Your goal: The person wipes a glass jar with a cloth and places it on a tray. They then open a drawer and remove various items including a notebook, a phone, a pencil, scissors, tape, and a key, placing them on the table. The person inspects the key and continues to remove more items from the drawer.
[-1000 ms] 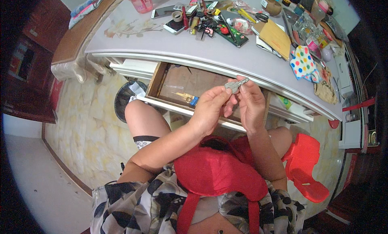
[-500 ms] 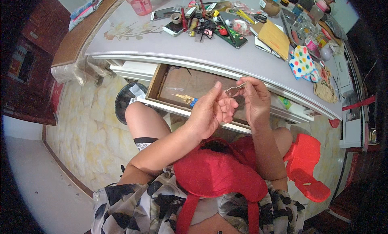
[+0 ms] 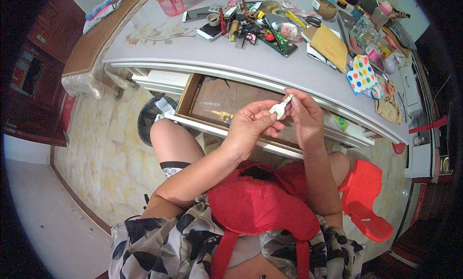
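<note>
Silvery in the light, a key (image 3: 278,110) sits between two hands over an open drawer (image 3: 231,96); the left hand (image 3: 248,128) pinches its head between thumb and fingers, while the right hand's (image 3: 308,119) closed fingertips meet its shaft. The drawer stands open, the key not yet set down. A white-framed smartphone (image 3: 208,34) lies beyond the table's (image 3: 212,55) near edge, polka-dot cloth (image 3: 360,75) toward its right corner.

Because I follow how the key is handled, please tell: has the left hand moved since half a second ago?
Yes. Against the open drawer, the left hand has its thumb shifted rightward, onto the key.
</note>
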{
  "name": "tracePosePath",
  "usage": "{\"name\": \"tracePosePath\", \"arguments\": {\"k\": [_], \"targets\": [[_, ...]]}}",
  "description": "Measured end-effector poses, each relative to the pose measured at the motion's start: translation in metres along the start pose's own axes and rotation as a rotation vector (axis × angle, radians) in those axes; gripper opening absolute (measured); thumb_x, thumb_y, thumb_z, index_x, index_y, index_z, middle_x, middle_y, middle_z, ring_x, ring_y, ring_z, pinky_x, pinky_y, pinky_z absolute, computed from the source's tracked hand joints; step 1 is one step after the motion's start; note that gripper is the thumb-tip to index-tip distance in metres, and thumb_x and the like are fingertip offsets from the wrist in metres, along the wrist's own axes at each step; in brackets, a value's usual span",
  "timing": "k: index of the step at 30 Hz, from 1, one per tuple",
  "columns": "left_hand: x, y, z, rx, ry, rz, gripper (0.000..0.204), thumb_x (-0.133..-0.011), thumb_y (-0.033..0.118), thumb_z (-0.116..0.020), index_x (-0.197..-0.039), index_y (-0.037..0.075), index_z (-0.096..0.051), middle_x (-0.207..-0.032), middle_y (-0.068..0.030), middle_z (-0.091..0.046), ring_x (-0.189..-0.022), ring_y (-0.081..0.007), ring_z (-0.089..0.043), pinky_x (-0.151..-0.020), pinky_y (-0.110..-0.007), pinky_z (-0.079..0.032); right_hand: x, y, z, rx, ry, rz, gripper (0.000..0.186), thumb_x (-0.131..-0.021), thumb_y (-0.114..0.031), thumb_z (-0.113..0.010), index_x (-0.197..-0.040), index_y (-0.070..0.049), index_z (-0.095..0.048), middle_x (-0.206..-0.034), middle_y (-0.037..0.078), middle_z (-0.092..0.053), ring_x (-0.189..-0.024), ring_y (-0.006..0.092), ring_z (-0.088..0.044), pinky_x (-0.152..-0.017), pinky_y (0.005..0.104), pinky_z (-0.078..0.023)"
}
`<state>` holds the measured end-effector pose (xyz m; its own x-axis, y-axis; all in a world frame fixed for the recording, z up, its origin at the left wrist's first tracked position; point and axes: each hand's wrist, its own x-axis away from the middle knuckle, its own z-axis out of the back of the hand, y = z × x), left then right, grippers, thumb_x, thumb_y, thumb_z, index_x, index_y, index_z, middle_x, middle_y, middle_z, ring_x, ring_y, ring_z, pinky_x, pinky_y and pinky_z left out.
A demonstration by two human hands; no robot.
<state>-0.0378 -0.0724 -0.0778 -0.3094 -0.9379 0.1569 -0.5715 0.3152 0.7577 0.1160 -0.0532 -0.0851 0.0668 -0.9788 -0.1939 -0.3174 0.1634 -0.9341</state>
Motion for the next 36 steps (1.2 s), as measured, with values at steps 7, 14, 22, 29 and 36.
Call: {"name": "tracePosePath", "arguments": {"k": [7, 14, 22, 29, 36], "targets": [[0.001, -0.002, 0.000, -0.059, 0.006, -0.021, 0.028, -0.087, 0.004, -0.055, -0.115, -0.001, -0.054, -0.086, -0.0116, -0.065, -0.070, -0.0161, -0.064, -0.056, -0.025, -0.053, 0.000, 0.002, 0.003, 0.025, 0.006, -0.020, 0.023, -0.092, -0.013, -0.051, -0.109, 0.000, -0.060, -0.084, 0.002, -0.059, -0.072, 0.0073, -0.053, -0.067, 0.0210, -0.044], [0.001, -0.002, 0.000, -0.032, -0.025, -0.001, 0.025, -0.088, 0.003, -0.053, -0.112, -0.003, -0.053, -0.092, -0.0125, -0.065, -0.071, -0.0152, -0.064, -0.056, -0.022, -0.052, 0.000, 0.002, 0.004, -0.001, -0.009, -0.038, 0.022, -0.092, -0.013, -0.050, -0.107, -0.001, -0.060, -0.083, 0.001, -0.059, -0.073, 0.0076, -0.053, -0.067, 0.0211, -0.044], [-0.002, 0.001, 0.002, 0.245, -0.081, 0.166, 0.019, -0.093, 0.013, -0.046, -0.103, -0.001, -0.054, -0.092, -0.0158, -0.064, -0.071, -0.0217, -0.065, -0.059, -0.027, -0.054, 0.001, 0.001, 0.002, 0.001, -0.008, -0.068, 0.022, -0.093, -0.015, -0.049, -0.108, -0.002, -0.059, -0.087, 0.002, -0.060, -0.073, 0.0070, -0.053, -0.066, 0.0206, -0.043], [-0.005, -0.006, 0.008, 0.347, -0.129, 0.242, 0.020, -0.095, 0.015, -0.043, -0.103, -0.001, -0.052, -0.096, -0.0170, -0.063, -0.076, -0.0207, -0.064, -0.064, -0.029, -0.054, 0.001, 0.002, 0.002, 0.028, -0.027, -0.071, 0.022, -0.093, -0.015, -0.049, -0.108, -0.003, -0.059, -0.090, 0.003, -0.061, -0.077, 0.0078, -0.054, -0.070, 0.0212, -0.044], [-0.007, -0.009, 0.011, 0.386, -0.161, 0.238, 0.021, -0.096, 0.015, -0.041, -0.104, -0.001, -0.052, -0.097, -0.0169, -0.063, -0.077, -0.0177, -0.063, -0.069, -0.028, -0.054, 0.002, 0.003, 0.001, 0.006, -0.033, -0.068, 0.023, -0.094, -0.016, -0.049, -0.108, -0.002, -0.059, -0.091, 0.004, -0.061, -0.081, 0.0088, -0.056, -0.074, 0.0220, -0.045]]}}
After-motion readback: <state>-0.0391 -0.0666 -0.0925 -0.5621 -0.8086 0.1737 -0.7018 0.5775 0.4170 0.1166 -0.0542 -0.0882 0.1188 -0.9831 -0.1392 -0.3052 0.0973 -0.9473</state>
